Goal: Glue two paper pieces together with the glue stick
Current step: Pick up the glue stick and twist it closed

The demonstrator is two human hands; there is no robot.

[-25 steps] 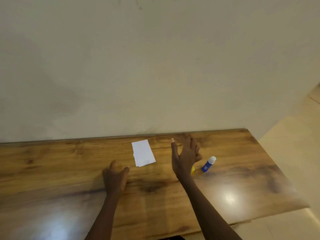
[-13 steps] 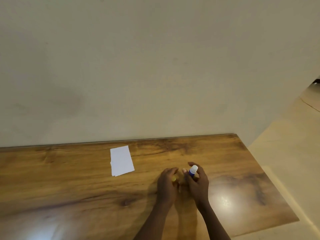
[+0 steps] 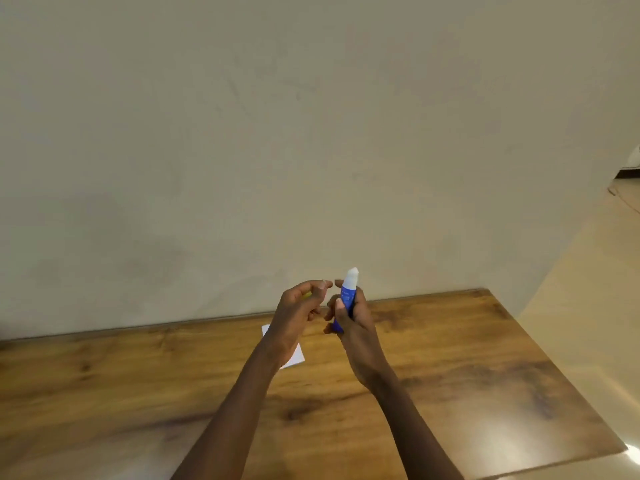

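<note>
My right hand (image 3: 355, 329) grips a blue glue stick (image 3: 348, 293) upright above the wooden table (image 3: 457, 362); its white tip points up. My left hand (image 3: 297, 311) is raised just left of it, fingers curled around a small yellow cap (image 3: 307, 295) that barely shows. The two hands almost touch at the fingertips. The white paper (image 3: 298, 356) lies on the table behind my left wrist, mostly hidden; I cannot tell one piece from the other.
A plain beige wall (image 3: 311, 150) rises straight behind the table's far edge. The table's right edge drops to a pale floor (image 3: 588, 306). Glare shines at the near right corner.
Both hands rose from the tabletop, carrying the glue stick and the yellow cap. The stick now stands upright in my right hand. The view shifted, so the paper sits behind my left wrist.
</note>
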